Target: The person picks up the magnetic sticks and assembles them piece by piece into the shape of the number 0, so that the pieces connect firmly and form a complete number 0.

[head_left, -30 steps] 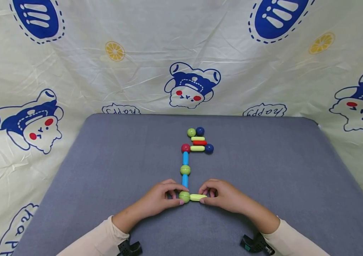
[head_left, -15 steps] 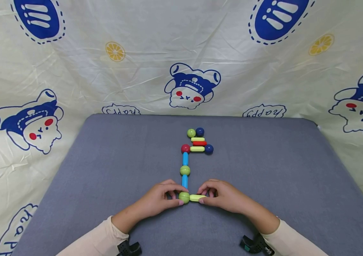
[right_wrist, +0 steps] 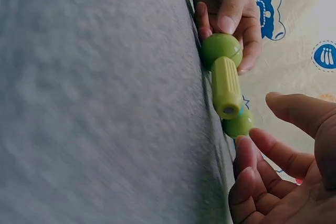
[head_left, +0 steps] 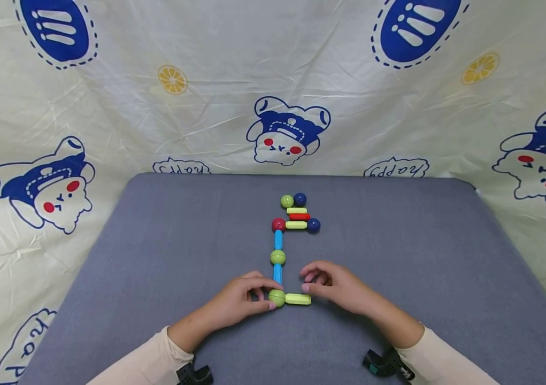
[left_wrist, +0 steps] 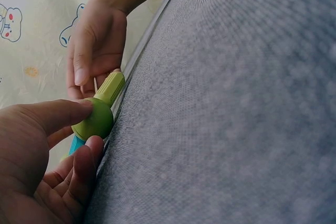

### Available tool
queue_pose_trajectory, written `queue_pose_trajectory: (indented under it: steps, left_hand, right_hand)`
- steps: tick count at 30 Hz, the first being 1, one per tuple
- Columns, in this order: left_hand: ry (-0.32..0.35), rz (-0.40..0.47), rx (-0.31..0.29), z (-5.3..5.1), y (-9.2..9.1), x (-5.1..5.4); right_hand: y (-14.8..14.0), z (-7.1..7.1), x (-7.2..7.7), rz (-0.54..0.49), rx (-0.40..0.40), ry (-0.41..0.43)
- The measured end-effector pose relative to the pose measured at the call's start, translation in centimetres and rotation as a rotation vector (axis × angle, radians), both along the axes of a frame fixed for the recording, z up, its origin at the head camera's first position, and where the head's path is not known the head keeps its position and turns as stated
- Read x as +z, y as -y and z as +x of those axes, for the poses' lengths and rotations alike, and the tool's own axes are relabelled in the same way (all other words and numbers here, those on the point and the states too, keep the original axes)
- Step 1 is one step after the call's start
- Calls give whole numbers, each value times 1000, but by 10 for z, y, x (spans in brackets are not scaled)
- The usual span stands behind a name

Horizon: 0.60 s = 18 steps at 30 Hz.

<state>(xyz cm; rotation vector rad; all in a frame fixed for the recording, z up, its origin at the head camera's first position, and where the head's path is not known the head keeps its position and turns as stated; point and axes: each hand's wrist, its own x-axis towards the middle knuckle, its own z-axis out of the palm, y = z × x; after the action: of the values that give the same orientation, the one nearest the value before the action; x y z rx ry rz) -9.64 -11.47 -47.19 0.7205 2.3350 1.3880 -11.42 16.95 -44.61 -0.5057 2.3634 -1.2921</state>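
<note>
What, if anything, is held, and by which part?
Left hand pinches the nearest green ball by its near and far sides. Right hand holds nothing.

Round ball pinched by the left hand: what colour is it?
The round ball is green; the right wrist view shows it best.

A round green ball (head_left: 277, 298) sits low in the middle of the head view, pinched by the left hand (head_left: 236, 298). A short yellow-green stick (head_left: 298, 299) lies sideways, touching the ball's right side, just beside the right hand (head_left: 339, 286). A blue stick (head_left: 277, 273) points up the frame, its low end hidden behind the left hand.
</note>
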Motion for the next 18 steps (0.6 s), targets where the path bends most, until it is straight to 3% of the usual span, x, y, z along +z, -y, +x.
queue_pose_trajectory:
  steps: [8, 18]
  left_hand:
    - [4, 8, 2, 0, 1, -2]
    - [8, 6, 3, 0, 0, -1]
  right_hand:
    - [-6, -21, 12, -34, -132, -63]
    - [-8, -72, 20, -80, -301, -152]
